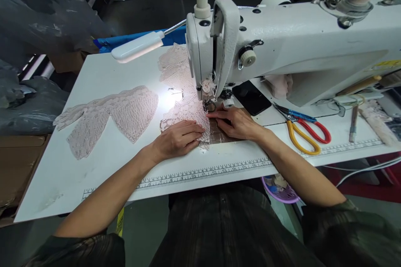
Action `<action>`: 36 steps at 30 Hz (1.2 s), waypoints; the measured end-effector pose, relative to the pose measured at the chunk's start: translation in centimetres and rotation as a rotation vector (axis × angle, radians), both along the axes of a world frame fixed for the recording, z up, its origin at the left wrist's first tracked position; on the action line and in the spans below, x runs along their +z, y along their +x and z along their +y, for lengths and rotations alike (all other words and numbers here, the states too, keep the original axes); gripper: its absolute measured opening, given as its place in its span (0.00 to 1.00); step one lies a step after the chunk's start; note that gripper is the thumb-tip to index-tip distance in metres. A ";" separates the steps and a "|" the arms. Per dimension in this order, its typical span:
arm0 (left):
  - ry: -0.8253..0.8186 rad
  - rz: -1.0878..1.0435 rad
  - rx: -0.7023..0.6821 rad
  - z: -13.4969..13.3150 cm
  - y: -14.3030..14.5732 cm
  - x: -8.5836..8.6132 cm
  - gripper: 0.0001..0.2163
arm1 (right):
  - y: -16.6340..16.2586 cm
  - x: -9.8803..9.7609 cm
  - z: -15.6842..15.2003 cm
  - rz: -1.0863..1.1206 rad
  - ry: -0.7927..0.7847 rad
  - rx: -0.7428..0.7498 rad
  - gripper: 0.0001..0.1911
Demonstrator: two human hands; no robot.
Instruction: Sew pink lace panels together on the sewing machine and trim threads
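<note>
A white sewing machine (282, 37) stands on a white table (103, 171). A strip of pale pink lace (184, 110) runs under its presser foot (209, 105). My left hand (177, 138) lies flat on the lace just left of the needle, fingers stretched out and pressing the fabric down. My right hand (234, 122) rests on the machine bed to the right of the foot, fingers together, fingertips touching the lace edge by the needle.
More pink lace pieces (109, 114) lie at the left of the table. Scissors with red and yellow handles (305, 131), blue snips, a black phone (250, 96) and a lit gooseneck lamp (138, 46) are nearby. A ruler strip (203, 172) runs along the front edge. A purple basket (278, 190) hangs below.
</note>
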State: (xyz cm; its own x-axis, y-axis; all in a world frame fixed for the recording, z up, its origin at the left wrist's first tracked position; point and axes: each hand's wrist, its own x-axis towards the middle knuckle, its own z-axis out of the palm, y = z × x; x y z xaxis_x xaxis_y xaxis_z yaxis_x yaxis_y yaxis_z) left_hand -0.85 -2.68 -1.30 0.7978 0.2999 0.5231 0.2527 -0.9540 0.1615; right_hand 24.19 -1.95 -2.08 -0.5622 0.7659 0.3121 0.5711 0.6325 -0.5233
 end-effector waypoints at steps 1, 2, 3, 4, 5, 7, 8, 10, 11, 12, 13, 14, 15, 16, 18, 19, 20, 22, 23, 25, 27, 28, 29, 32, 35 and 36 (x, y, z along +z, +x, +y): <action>0.003 0.012 0.001 -0.1 0.0 0.1 0.06 | 0.0 0.0 0.1 -0.008 0.009 0.013 0.19; 0.012 0.026 0.001 -0.2 0.1 0.3 0.06 | 0.0 0.0 0.1 -0.016 0.019 0.028 0.20; 0.026 0.049 0.005 -0.3 0.2 0.5 0.06 | 0.0 0.1 0.1 -0.024 0.033 0.050 0.20; 0.047 0.078 0.013 -0.5 0.2 0.7 0.06 | 0.0 0.1 0.1 -0.034 0.051 0.073 0.19; 0.073 0.111 0.025 -0.6 0.4 0.9 0.06 | 0.0 0.1 0.1 -0.046 0.072 0.095 0.19; 0.117 0.182 0.042 -0.7 0.6 1.4 0.07 | -0.1 0.1 0.0 -0.067 0.116 0.118 0.17; 0.128 0.213 0.041 -0.6 0.8 1.7 0.08 | -0.1 0.1 -0.1 -0.075 0.133 0.120 0.17; 0.119 0.254 0.014 -0.2 1.1 2.0 0.09 | -0.1 0.2 -0.2 -0.083 0.155 0.118 0.16; 0.103 0.262 -0.002 0.1 1.3 2.0 0.10 | -0.1 0.2 -0.2 -0.084 0.162 0.120 0.16; 0.086 0.260 -0.016 0.4 1.4 2.0 0.11 | -0.1 0.2 -0.2 -0.087 0.167 0.123 0.16; 0.069 0.248 -0.024 0.7 1.5 2.0 0.11 | -0.1 0.2 -0.2 -0.090 0.171 0.125 0.15; 0.056 0.229 -0.026 0.9 1.6 1.9 0.11 | -0.1 0.2 -0.3 -0.094 0.173 0.124 0.15; 0.047 0.207 -0.019 1.0 1.7 1.9 0.11 | -0.1 0.1 -0.3 -0.098 0.172 0.120 0.15; 0.040 0.187 -0.008 1.1 1.7 1.8 0.10 | -0.1 0.1 -0.3 -0.101 0.169 0.115 0.15; 0.030 0.164 0.019 1.0 1.6 1.7 0.09 | -0.2 0.1 -0.4 -0.104 0.153 0.102 0.15; 0.023 0.160 0.030 0.9 1.5 1.6 0.08 | -0.2 0.1 -0.4 -0.104 0.143 0.097 0.15; 0.013 0.159 0.036 0.8 1.4 1.5 0.07 | -0.2 0.1 -0.4 -0.105 0.132 0.095 0.15; -0.014 0.155 0.039 0.6 1.2 1.4 0.06 | -0.2 0.1 -0.4 -0.110 0.115 0.091 0.15; -0.028 0.150 0.040 0.6 1.1 1.3 0.06 | -0.2 0.1 -0.4 -0.114 0.111 0.092 0.15; -0.053 0.140 0.054 0.7 0.9 1.0 0.07 | -0.3 0.2 -0.4 -0.130 0.110 0.091 0.16; -0.069 0.129 0.076 0.8 0.9 0.8 0.07 | -0.4 0.3 -0.4 -0.159 0.111 0.079 0.16; -0.074 0.124 0.083 0.9 0.8 0.7 0.07 | -0.4 0.3 -0.4 -0.179 0.109 0.068 0.16; -0.077 0.115 0.085 1.0 0.8 0.6 0.07 | -0.5 0.3 -0.4 -0.199 0.105 0.055 0.16; -0.077 0.078 0.076 1.1 0.8 0.5 0.06 | -0.7 0.3 -0.4 -0.247 0.090 0.028 0.17; -0.078 0.038 0.066 1.4 0.7 0.5 0.06 | -0.8 0.3 -0.3 -0.277 0.090 -0.003 0.19; -0.080 0.030 0.061 1.5 0.7 0.5 0.06 | -0.9 0.3 -0.3 -0.285 0.093 -0.015 0.20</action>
